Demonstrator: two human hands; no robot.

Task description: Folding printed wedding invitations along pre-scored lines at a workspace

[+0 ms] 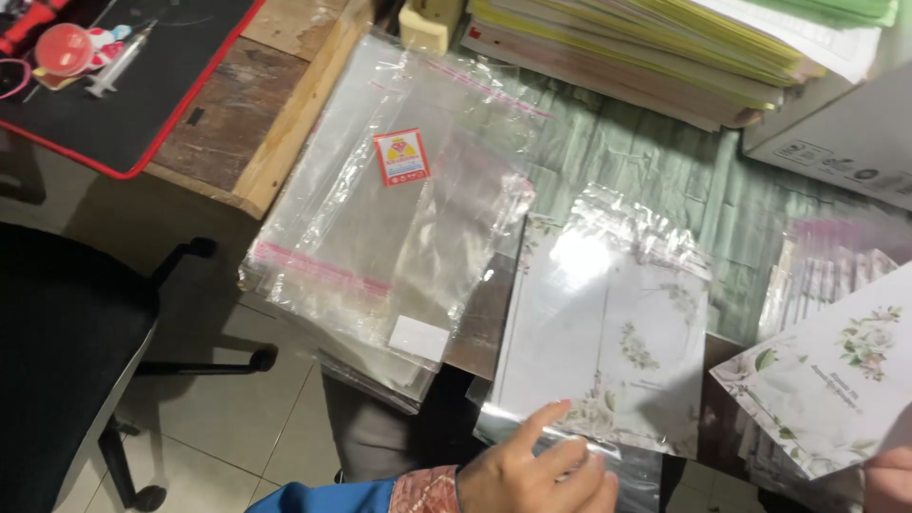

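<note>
The left hand [537,470] lies low in the frame, fingers [546,418] spread and curled lightly over the near end of a clear sleeve [570,446], pinching its open mouth against the bagged card [608,332] beneath. It looks like a holding-down grip, keeping the slippery film flat and its opening reachable. A blue cuff [332,497] with a patterned band shows at the wrist.

The right hand [893,480] is only a sliver at the lower right corner; how far it is closed cannot be told, though it appears to carry a loose floral card [836,380], tilted, just beside the bagged one and pointing toward the sleeve mouth.

Left of the bagged card, a stack of empty sleeves [380,237] with a red sticker rests with its near end overhanging the table edge [285,142], so single sleeves can be peeled off from below. More bagged cards [826,266] sit near the right edge, and a paper pile [646,47] and a box [836,142] close off the far side.

Open room is mainly the green cloth [627,161] between the piles. To the left, past the edge, are a chair [66,332] and bare floor; a red-rimmed mat [142,66] lies on the far left corner.
</note>
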